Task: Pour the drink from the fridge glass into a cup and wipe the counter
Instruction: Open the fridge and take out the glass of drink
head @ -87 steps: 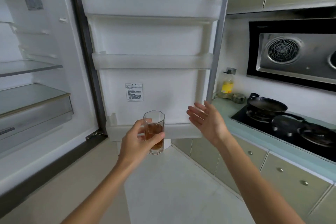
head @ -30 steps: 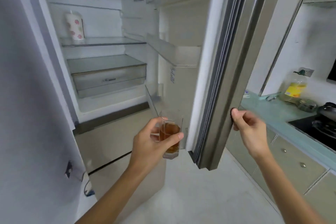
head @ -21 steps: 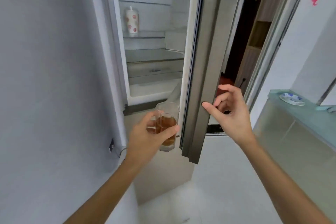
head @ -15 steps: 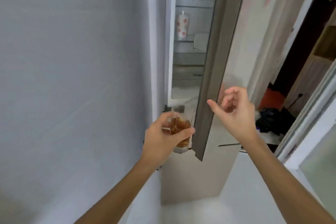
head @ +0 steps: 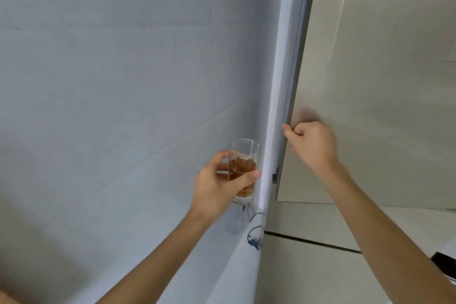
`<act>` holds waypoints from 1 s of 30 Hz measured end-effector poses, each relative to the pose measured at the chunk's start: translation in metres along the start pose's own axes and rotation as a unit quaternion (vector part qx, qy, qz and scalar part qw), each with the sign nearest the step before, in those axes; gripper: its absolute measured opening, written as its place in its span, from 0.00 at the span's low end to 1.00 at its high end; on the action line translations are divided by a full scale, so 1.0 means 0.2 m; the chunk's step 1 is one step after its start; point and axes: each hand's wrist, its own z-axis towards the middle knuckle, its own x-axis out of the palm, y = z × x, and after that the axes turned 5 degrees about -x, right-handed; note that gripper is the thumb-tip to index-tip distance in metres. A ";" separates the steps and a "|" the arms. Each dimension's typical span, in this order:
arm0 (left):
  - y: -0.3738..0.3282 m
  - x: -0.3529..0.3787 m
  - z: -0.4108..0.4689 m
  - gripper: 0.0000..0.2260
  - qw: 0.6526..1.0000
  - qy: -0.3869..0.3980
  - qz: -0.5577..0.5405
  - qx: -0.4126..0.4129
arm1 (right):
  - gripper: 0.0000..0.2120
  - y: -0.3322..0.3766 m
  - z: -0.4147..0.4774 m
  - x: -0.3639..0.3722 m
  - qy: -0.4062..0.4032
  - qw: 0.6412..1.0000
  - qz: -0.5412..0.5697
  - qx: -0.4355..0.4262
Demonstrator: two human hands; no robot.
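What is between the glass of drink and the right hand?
In the head view, the fridge's white corner strip stands between the glass and the right hand, which touches the fridge door's grey edge.

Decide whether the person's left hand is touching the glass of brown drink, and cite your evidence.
Touching. The head view shows the left hand wrapped round the glass: the thumb lies across its front and the fingers curl behind it, with no gap.
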 end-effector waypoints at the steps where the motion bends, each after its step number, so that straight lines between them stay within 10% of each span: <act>1: 0.00 0.01 0.01 0.21 1.000 -0.008 0.002 -0.001 | 0.26 0.00 0.04 0.02 0.006 1.000 0.003 0.002; 14: 0.04 0.14 0.10 0.22 0.998 -0.059 0.015 -0.005 | 0.25 -0.12 0.31 0.20 0.033 0.998 0.043 -0.037; 17: 0.05 0.16 0.09 0.22 0.998 -0.063 0.021 -0.004 | 0.23 -0.14 0.25 0.21 0.063 0.979 0.194 0.020; 23: 0.06 0.21 0.08 0.21 0.999 -0.034 0.016 0.003 | 0.28 -0.21 -0.21 0.18 0.292 0.752 0.476 0.350; 27: 0.10 0.27 0.08 0.21 1.000 0.009 0.026 0.012 | 0.31 -0.22 -0.52 0.10 0.312 0.575 0.599 0.461; 30: 0.15 0.32 0.07 0.21 0.998 0.057 0.029 0.016 | 0.32 -0.20 -0.63 0.05 0.300 0.518 0.637 0.487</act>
